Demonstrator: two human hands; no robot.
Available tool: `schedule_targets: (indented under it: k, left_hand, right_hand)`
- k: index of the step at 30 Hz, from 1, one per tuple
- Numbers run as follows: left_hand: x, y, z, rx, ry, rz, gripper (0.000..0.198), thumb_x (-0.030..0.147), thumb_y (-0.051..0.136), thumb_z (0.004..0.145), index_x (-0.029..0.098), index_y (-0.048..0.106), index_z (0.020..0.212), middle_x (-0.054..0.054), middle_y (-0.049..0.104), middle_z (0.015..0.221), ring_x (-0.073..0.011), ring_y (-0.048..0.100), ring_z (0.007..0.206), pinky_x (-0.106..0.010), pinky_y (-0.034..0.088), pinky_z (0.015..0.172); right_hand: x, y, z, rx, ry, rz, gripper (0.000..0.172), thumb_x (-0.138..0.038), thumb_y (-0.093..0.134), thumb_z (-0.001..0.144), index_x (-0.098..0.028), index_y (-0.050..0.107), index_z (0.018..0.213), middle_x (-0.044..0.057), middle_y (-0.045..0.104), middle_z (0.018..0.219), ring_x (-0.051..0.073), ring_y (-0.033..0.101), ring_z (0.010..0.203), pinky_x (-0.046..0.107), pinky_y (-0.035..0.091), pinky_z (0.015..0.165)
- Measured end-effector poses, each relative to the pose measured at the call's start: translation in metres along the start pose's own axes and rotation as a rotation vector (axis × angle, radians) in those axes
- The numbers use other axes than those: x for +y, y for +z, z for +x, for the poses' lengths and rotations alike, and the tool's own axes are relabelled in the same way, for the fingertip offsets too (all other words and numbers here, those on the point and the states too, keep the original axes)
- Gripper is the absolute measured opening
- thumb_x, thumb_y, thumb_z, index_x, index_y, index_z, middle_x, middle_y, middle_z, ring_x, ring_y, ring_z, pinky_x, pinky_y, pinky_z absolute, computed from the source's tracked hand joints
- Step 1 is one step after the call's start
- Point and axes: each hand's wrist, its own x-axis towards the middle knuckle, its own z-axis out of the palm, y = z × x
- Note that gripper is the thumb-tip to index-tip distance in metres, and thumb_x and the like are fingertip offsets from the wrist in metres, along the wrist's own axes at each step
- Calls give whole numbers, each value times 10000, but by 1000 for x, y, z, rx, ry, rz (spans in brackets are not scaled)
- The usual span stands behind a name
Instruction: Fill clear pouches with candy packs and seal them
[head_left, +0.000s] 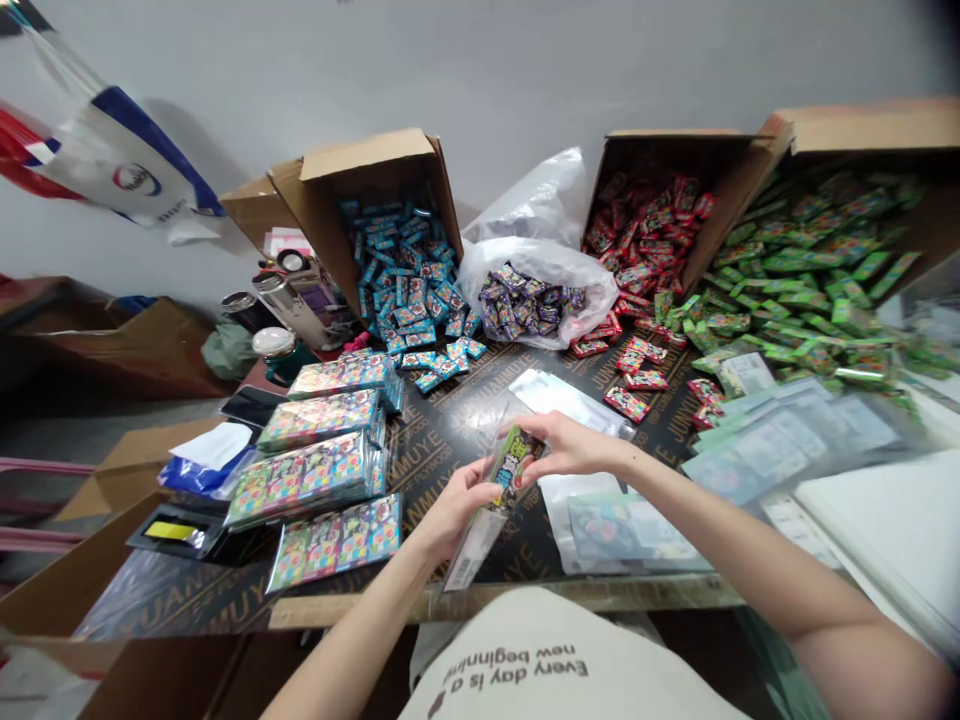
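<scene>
Over the table's front middle, my two hands meet around a clear plastic sleeve [474,560] and a small green printed box [513,462]. My left hand [459,505] pinches the sleeve, thumb by the box's lower end. Fingers of my right hand [561,445] close on the box's right side near its upper end. The box overlaps the sleeve; whether it is fully inside, I cannot tell. Below my right forearm lie flat clear sleeves [630,530] with printed inserts. A white-backed clear sleeve [566,400] lies just beyond my hands.
Filled printed packs [315,470] lie in stacks at left. Along the wall stand cartons of blue packets [412,290], red packets [652,240] and green packets [817,270], with a white bag of purple packets [529,300] between. More sleeves [787,440] pile at right.
</scene>
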Motion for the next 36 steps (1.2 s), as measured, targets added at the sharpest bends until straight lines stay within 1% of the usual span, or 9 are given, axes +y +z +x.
schedule_targets:
  k: [2, 7, 11, 13, 16, 20, 26, 29, 36]
  left_hand:
    - [-1, 1, 0, 46, -29, 15, 389, 289, 624, 667, 107, 610, 1011, -52, 648, 806, -128, 546, 625, -226, 400, 609]
    - [-3, -5, 4, 329, 31, 50, 284, 355, 571, 709, 110, 616, 847, -19, 609, 677, -122, 512, 570, -225, 405, 564]
    - [-11, -14, 7, 318, 124, 341, 324, 434, 542, 737, 120, 578, 665, 6, 526, 569, -106, 447, 530, -210, 361, 527]
    - [-16, -20, 9, 357, 162, 548, 403, 468, 539, 736, 133, 494, 516, 29, 425, 485, -80, 363, 480, -198, 289, 473]
    - [-22, -30, 12, 417, 182, 646, 465, 506, 506, 747, 142, 433, 467, 40, 359, 452, -68, 306, 453, -203, 240, 444]
    - [-25, -45, 15, 431, 170, 501, 435, 512, 477, 767, 120, 527, 585, 19, 463, 513, -85, 400, 478, -201, 309, 467]
    - [-38, -49, 11, 286, 141, 437, 339, 452, 631, 667, 122, 569, 712, 5, 561, 616, -110, 496, 548, -204, 379, 519]
    - [-46, -53, 0, 266, -7, 478, 415, 533, 478, 754, 132, 575, 706, -8, 566, 585, -130, 523, 514, -223, 382, 504]
    - [-54, -91, -49, 618, 15, 1226, 278, 356, 452, 806, 176, 625, 683, -61, 637, 697, -179, 564, 649, -269, 357, 624]
  right_hand:
    - [4, 1, 2, 73, 25, -16, 474, -397, 728, 598, -188, 586, 999, -17, 574, 719, 129, 521, 640, 236, 430, 611]
    - [26, 25, 5, 648, 165, 110, 616, -400, 742, 582, -242, 521, 1136, 48, 582, 985, 207, 523, 946, 329, 431, 790]
    - [38, 50, 8, 438, 259, 504, 371, -443, 611, 722, -184, 584, 985, 37, 622, 848, 164, 578, 776, 294, 467, 690]
    - [39, 55, 10, 468, 245, 502, 294, -437, 614, 719, -161, 612, 821, 22, 621, 733, 147, 567, 687, 289, 466, 679]
    - [39, 57, 8, 464, 300, 549, 319, -433, 636, 696, -176, 607, 884, 1, 617, 694, 129, 557, 626, 255, 465, 595]
    - [46, 73, -6, 145, 396, 741, 456, -355, 733, 601, -180, 571, 990, 8, 639, 763, 136, 588, 644, 215, 452, 509]
    - [62, 93, -15, 231, 438, 796, 439, -367, 714, 630, -175, 540, 984, 17, 662, 784, 149, 614, 651, 246, 479, 544]
    - [63, 83, -12, 352, 451, 815, 480, -384, 696, 653, -189, 502, 1047, 26, 669, 785, 155, 626, 647, 238, 468, 523]
    - [62, 71, -14, 387, 493, 829, 441, -373, 702, 651, -185, 525, 1009, 44, 682, 795, 145, 624, 630, 215, 436, 497]
